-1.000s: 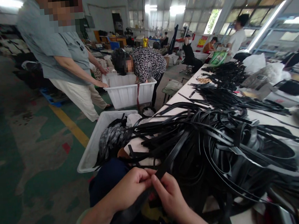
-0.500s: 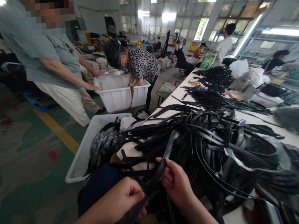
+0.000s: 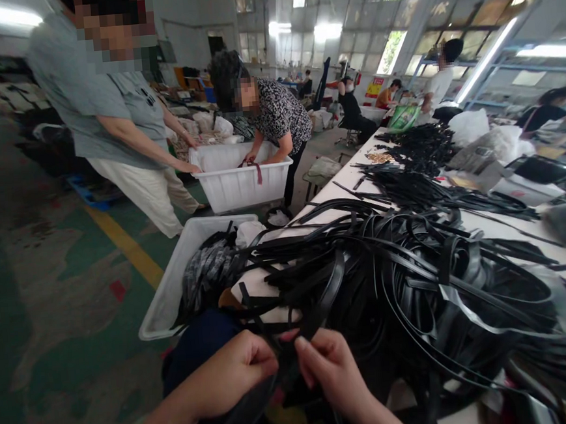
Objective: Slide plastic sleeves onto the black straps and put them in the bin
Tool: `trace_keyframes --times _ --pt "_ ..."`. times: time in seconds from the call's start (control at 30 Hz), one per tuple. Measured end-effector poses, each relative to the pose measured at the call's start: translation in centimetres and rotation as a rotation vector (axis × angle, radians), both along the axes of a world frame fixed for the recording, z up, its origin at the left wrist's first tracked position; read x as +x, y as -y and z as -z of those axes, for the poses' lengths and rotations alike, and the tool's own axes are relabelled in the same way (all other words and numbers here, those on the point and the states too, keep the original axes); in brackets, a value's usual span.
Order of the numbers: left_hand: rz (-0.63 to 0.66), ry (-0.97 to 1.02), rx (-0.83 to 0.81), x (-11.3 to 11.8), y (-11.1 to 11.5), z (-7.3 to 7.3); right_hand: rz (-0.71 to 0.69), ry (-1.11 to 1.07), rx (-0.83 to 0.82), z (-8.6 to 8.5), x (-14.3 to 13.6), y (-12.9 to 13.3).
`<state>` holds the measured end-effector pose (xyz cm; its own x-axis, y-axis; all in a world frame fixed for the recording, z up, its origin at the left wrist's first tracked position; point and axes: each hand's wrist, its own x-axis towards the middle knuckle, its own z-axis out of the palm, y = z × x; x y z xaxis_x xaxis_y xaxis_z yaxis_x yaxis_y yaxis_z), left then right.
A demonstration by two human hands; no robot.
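A long black strip [image 3: 329, 293], flat and leather-like, runs from the heap on the table down to my hands. My left hand [image 3: 244, 370] is closed around it at the lower centre, over my lap, and a wide length hangs below toward the bottom edge. Just to the right, my right hand [image 3: 327, 365] pinches the same strip between thumb and fingers. Beside and beyond my right hand lies a tangled pile of black strips [image 3: 414, 260], many of them looped. What lies under my hands is dark and hard to make out.
At my left stands a white plastic bin [image 3: 165, 299] with black strips inside. Beyond it, two people hold and reach into another white bin [image 3: 246, 185]. The white table [image 3: 333, 192] stretches away to the right, bearing more black pieces [image 3: 420, 149] and plastic bags [image 3: 470, 128].
My right hand has moved down along the strip, closer to my left hand. The view has turned slightly left. The bending person's hands have shifted at the far bin's rim.
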<state>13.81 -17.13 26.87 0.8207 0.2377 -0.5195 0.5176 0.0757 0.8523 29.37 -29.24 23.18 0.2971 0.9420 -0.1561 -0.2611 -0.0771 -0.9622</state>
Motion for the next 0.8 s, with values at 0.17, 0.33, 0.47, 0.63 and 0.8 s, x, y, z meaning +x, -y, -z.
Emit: trace_keyframes --times 0.17,0.33,0.47,0.63,0.8 --pt "0.057 -0.010 -0.036 0.0 -0.2 -0.3 0.092 -0.185 0.031 0.0 0.5 0.2" --pt "0.013 0.013 -0.007 0.7 0.3 -0.4 0.162 0.049 -0.022 0.2 1.2 0.4" --pt "0.058 0.027 -0.018 1.3 0.5 -0.1 0.088 0.120 -0.034 -0.3 1.1 1.1" --pt "0.036 -0.012 -0.096 2.1 0.8 0.7 0.286 0.334 0.029 -0.7 1.6 0.8" --pt "-0.007 0.207 -0.168 3.7 0.8 1.1 0.114 0.416 0.090 1.8 -0.9 0.9"
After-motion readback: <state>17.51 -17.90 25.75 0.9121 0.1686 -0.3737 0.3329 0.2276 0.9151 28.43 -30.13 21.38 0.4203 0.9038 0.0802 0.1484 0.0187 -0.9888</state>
